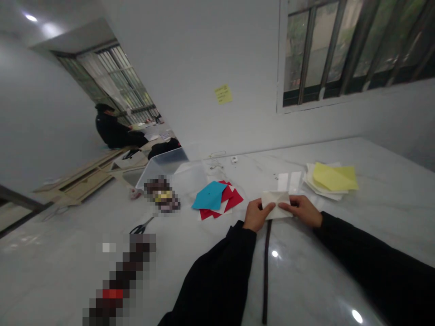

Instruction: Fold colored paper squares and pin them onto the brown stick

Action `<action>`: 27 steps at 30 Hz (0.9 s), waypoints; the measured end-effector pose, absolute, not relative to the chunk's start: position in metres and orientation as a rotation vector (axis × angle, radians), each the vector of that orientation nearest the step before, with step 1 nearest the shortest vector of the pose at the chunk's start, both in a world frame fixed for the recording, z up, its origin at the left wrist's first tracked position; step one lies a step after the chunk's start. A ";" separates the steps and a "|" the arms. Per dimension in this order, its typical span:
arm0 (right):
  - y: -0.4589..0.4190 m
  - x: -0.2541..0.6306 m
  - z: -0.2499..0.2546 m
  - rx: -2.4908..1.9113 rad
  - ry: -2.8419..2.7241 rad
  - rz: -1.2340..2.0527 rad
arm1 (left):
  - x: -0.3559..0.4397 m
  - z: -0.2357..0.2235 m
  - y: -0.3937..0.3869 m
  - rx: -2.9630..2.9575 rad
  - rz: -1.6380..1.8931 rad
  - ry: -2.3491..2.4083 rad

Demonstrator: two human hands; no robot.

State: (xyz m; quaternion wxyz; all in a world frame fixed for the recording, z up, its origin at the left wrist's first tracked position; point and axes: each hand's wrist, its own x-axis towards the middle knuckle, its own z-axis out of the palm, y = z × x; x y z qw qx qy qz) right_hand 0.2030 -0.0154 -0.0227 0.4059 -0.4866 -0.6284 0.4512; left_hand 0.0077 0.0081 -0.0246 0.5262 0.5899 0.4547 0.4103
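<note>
A folded piece of cream-white paper (276, 197) is held up between my two hands above the table. My left hand (257, 215) grips its left edge, thumb on the face turned toward me. On the other edge, my right hand (306, 211) pinches the paper the same way, and the two thumbs come close together at its middle. Faint crease lines run across the paper. Below it, a long dark strip (266, 271) runs down toward me; I cannot tell whether it hangs or lies on the table.
Left of my hands lie a blue paper piece (209, 195) and red ones (234, 199). Yellow paper (336, 176) tops a stack on the right. Scissors (141, 227) and a clear plastic bin (163, 167) are further left. A person (112, 127) sits in the background.
</note>
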 end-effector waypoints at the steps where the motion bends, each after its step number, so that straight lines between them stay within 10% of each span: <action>1: -0.013 0.205 -0.022 -1.232 -1.592 1.123 | 0.007 -0.026 0.011 1.408 1.002 1.098; 11: 0.045 0.240 -0.034 -1.589 -1.654 0.438 | 0.001 -0.039 0.024 1.175 1.145 1.032; 27: 0.097 0.213 -0.044 -1.802 -1.561 0.285 | -0.001 -0.036 0.016 1.201 1.129 1.026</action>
